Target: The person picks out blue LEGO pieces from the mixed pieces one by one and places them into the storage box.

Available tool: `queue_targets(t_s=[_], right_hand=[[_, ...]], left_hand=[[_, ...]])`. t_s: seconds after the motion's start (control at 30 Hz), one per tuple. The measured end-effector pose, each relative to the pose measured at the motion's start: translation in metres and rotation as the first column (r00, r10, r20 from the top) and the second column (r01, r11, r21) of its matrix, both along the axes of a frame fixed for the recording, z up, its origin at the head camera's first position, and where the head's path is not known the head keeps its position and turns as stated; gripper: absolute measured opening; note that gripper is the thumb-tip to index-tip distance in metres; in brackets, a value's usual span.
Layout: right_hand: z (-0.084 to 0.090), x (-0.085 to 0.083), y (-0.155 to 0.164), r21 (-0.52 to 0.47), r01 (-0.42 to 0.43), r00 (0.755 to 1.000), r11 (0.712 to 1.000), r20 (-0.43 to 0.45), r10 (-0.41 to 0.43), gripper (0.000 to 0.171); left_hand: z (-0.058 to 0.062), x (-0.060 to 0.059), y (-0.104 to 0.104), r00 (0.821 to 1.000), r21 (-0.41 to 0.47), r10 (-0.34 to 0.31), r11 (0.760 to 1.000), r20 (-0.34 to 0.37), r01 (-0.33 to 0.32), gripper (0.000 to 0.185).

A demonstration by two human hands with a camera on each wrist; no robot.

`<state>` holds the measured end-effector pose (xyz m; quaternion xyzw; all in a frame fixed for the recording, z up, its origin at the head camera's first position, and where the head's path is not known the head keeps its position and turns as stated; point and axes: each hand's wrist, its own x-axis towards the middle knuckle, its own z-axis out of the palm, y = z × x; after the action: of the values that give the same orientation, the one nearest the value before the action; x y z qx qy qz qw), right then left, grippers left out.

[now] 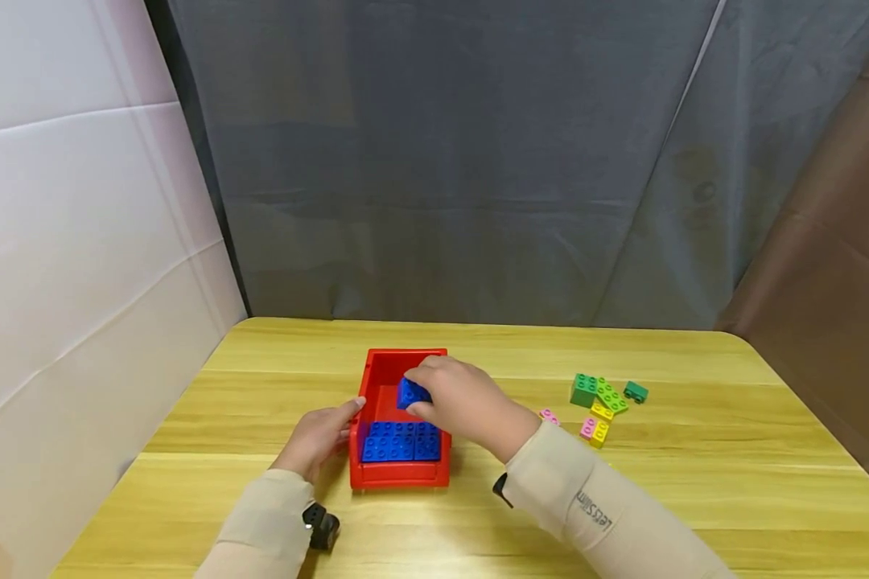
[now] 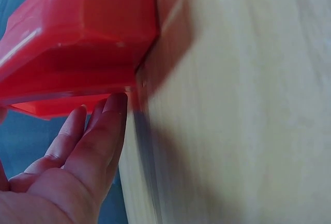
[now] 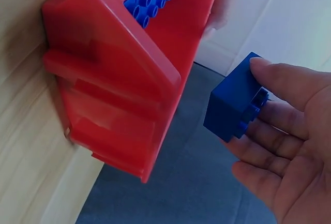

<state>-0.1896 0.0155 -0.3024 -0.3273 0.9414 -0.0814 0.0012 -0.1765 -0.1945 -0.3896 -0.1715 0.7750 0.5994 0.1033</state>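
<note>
Right now I have my right hand (image 1: 463,402) over the open red bin (image 1: 376,476), pinching a blue building brick (image 1: 412,393) between thumb and fingers; the right wrist view shows the brick (image 3: 235,107) gripped at its end, studs toward my palm. The brick sits above the bare back half of the bin, just behind the flat layer of blue bricks (image 1: 401,441) already lying across the front half. So the free spot lies straight below and slightly away from me. My left hand (image 1: 319,438) rests against the bin's left wall with straight fingers (image 2: 106,125), holding nothing, bracing it on the wooden table (image 1: 695,474). Off to my right lie loose green, yellow and pink bricks (image 1: 599,402), well apart from the bin.
</note>
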Motion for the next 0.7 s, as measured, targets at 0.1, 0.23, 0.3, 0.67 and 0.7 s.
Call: queue_targets(t_s=[0.1,0.23,0.3,0.67,0.7], right_hand=[[-0.002,-0.004,-0.005,0.013,0.013,1.000,1.000,0.008,-0.013,0.050],[-0.005,-0.008,-0.013,0.030,0.017,1.000,0.999,0.009,-0.017,0.048],[-0.006,-0.011,-0.016,0.037,0.025,0.999,0.999,0.018,-0.026,0.048],[-0.013,-0.021,-0.038,0.084,0.054,0.995,0.995,0.082,-0.061,0.045],[-0.014,-0.021,-0.040,0.088,0.055,0.994,0.995,0.087,-0.062,0.044]], left_hand=[[-0.001,0.000,0.000,1.000,0.000,0.001,1.000,-0.003,-0.001,0.072],[-0.001,0.000,0.001,1.000,0.003,-0.001,1.000,-0.013,0.001,0.069],[-0.001,0.000,0.001,1.000,0.004,0.001,1.000,-0.022,-0.001,0.068],[-0.002,0.000,0.000,0.999,0.016,0.008,1.000,-0.041,-0.007,0.065],[-0.002,0.000,0.000,0.999,0.011,0.007,1.000,-0.038,-0.007,0.065]])
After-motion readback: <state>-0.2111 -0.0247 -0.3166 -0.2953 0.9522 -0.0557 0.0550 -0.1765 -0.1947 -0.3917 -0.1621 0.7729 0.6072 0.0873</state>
